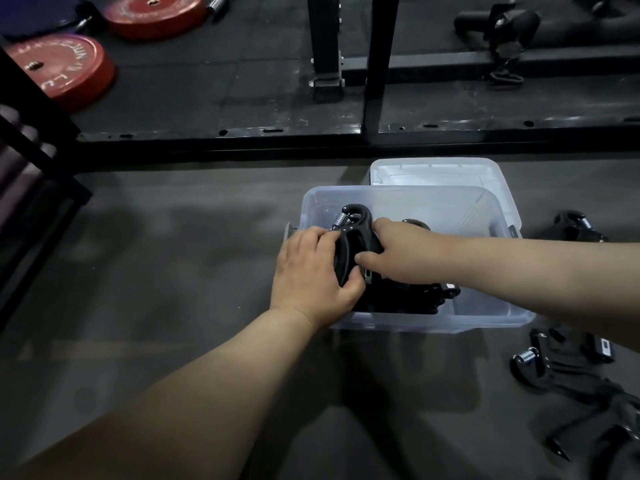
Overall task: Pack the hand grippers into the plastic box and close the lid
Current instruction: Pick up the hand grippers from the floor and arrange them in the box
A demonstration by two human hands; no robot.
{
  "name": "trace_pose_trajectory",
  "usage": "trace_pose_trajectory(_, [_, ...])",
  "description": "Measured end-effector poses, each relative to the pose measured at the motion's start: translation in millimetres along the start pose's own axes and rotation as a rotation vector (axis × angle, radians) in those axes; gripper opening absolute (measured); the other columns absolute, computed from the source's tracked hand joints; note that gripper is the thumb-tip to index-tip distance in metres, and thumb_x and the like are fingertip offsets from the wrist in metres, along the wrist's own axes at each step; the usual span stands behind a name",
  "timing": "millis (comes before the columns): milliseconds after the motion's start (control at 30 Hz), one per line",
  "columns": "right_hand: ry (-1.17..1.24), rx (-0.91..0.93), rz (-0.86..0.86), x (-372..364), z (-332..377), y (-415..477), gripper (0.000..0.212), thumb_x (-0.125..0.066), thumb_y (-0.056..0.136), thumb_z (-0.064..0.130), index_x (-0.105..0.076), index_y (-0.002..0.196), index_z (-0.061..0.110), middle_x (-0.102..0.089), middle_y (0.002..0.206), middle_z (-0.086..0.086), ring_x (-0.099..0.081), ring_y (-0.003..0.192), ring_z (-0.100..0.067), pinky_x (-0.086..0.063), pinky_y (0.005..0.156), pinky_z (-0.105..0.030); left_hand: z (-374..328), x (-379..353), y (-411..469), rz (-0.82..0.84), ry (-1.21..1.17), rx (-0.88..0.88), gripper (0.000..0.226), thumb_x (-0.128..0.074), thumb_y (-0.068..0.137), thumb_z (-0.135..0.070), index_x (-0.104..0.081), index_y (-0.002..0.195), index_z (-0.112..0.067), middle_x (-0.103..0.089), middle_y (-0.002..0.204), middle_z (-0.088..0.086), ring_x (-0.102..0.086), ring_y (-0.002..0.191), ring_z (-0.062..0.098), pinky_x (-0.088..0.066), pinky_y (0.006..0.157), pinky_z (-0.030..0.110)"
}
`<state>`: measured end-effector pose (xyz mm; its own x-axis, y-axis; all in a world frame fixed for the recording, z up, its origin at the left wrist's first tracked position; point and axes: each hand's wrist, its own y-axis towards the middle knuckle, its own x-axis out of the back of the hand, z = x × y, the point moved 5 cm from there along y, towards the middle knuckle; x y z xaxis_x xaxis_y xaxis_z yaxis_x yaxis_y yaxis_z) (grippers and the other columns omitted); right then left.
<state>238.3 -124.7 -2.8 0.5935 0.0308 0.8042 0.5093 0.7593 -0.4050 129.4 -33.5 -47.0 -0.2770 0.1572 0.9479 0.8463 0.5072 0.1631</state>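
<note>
Dim, soft overall, glare on far floor, wide-angle bending at edges

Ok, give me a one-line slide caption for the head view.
Both hands, left hand and right hand, settle a hand gripper into the clear plastic box; lid behind, more grippers on the floor.

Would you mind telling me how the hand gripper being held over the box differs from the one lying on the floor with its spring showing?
The held hand gripper is inside the plastic box, gripped by the left hand and right hand; the floor hand gripper lies outside, right of the box, untouched. The held one stands roughly upright, spring at the top; the floor one lies flat, spring pointing left. Both are black with a silver coil spring.
</note>
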Motion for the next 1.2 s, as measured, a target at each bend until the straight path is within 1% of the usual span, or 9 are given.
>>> trace_pose_trajectory(133, [-0.145, -0.032, 0.028, -6.1, -2.8, 0.3, 0.028, -0.047, 0.097, 0.039, -0.047, 0.1, 0.011, -0.057, 0.081, -0.002, -0.049, 0.064, -0.009, -0.032, 0.051, -0.024, -0.9, -1.8, -0.4, 0.004, 0.049, -0.002, 0.071, -0.04, 0.075, -0.059, -0.053, 0.133, -0.021, -0.051, 0.115, 0.002, -0.044, 0.119, 0.026, -0.032, 0.109, 0.04])
trace_pose_trajectory(300, [-0.03, -0.017, -0.079, 0.4, -1.7, 5.9, 0.032, -0.051, 0.092, 0.037, -0.06, 0.087, 0.008, -0.066, 0.077, -0.007, -0.061, 0.073, -0.022, -0.048, 0.065, -0.03, -0.7, 0.2, -1.4, -0.055, 0.025, -0.003, 0.06, -0.038, 0.081, -0.046, -0.056, 0.133, -0.022, -0.057, 0.103, 0.002, -0.052, 0.107, 0.028, -0.031, 0.104, 0.038])
trace_pose_trajectory(400, [-0.024, 0.001, -0.054, -6.6, -2.8, 7.7, 0.038, -0.052, 0.094, 0.04, -0.063, 0.086, 0.004, -0.069, 0.076, -0.01, -0.064, 0.072, -0.024, -0.051, 0.068, -0.034, -1.1, 1.1, -2.7, -0.109, 0.026, -0.005, 0.055, -0.039, 0.081, -0.038, -0.062, 0.127, -0.021, -0.059, 0.097, 0.002, -0.055, 0.099, 0.028, -0.03, 0.1, 0.035])
trace_pose_trajectory(500, [-0.036, 0.017, -0.032, -11.3, -2.9, 7.6, 0.039, -0.049, 0.095, 0.04, -0.063, 0.088, 0.005, -0.069, 0.078, -0.01, -0.065, 0.075, -0.024, -0.052, 0.068, -0.035, -1.5, -0.2, -1.4, -0.086, 0.057, 0.0, 0.057, -0.039, 0.079, -0.038, -0.061, 0.129, -0.022, -0.06, 0.099, 0.001, -0.055, 0.103, 0.028, -0.025, 0.102, 0.034])
trace_pose_trajectory(667, [-0.044, 0.019, -0.055, -6.4, -6.2, 3.7, 0.026, -0.045, 0.095, 0.036, -0.052, 0.094, 0.01, -0.062, 0.08, -0.004, -0.056, 0.069, -0.013, -0.039, 0.055, -0.026, -4.4, -1.2, 1.0, 0.024, 0.106, -0.008, 0.061, -0.047, 0.082, -0.039, -0.046, 0.142, -0.027, -0.065, 0.105, -0.002, -0.049, 0.116, 0.023, -0.021, 0.106, 0.035])
trace_pose_trajectory(800, [-0.023, 0.032, -0.012, -15.1, -13.4, -2.9, 0.025, -0.042, 0.09, 0.039, -0.048, 0.1, 0.016, -0.063, 0.082, -0.002, -0.062, 0.072, -0.018, -0.05, 0.066, -0.035, -4.0, -1.9, 2.7, 0.06, 0.099, 0.019, 0.06, -0.05, 0.087, -0.036, -0.038, 0.146, -0.031, -0.062, 0.111, -0.001, -0.044, 0.121, 0.021, -0.02, 0.11, 0.037])
trace_pose_trajectory(933, [-0.026, 0.079, -0.039, -19.1, -15.5, -5.5, 0.043, -0.045, 0.086, 0.052, -0.047, 0.11, 0.017, -0.065, 0.088, 0.001, -0.063, 0.08, -0.016, -0.053, 0.076, -0.038, -5.3, -1.8, 3.4, 0.062, 0.104, 0.008, 0.06, -0.048, 0.088, -0.035, -0.036, 0.147, -0.03, -0.061, 0.111, 0.0, -0.043, 0.121, 0.021, -0.018, 0.11, 0.036])
trace_pose_trajectory(1067, [-0.06, 0.156, -0.079, -18.8, -11.0, -8.2, 0.05, -0.047, 0.077, 0.066, -0.048, 0.105, 0.024, -0.063, 0.085, 0.01, -0.061, 0.078, -0.011, -0.05, 0.068, -0.034, -7.8, -2.4, 1.4, 0.034, 0.137, -0.021, 0.062, -0.039, 0.085, -0.035, -0.042, 0.146, -0.025, -0.06, 0.111, 0.001, -0.046, 0.118, 0.023, -0.018, 0.108, 0.037])
trace_pose_trajectory(1200, [-0.077, 0.172, -0.116, -20.8, -14.2, -6.4, 0.046, -0.043, 0.081, 0.063, -0.047, 0.104, 0.023, -0.063, 0.091, 0.007, -0.061, 0.081, -0.015, -0.052, 0.072, -0.038, -15.2, 2.5, -1.2, -0.072, 0.136, -0.13, 0.059, -0.041, 0.074, -0.034, -0.06, 0.128, -0.02, -0.056, 0.12, 0.005, -0.045, 0.118, 0.029, -0.022, 0.106, 0.04])
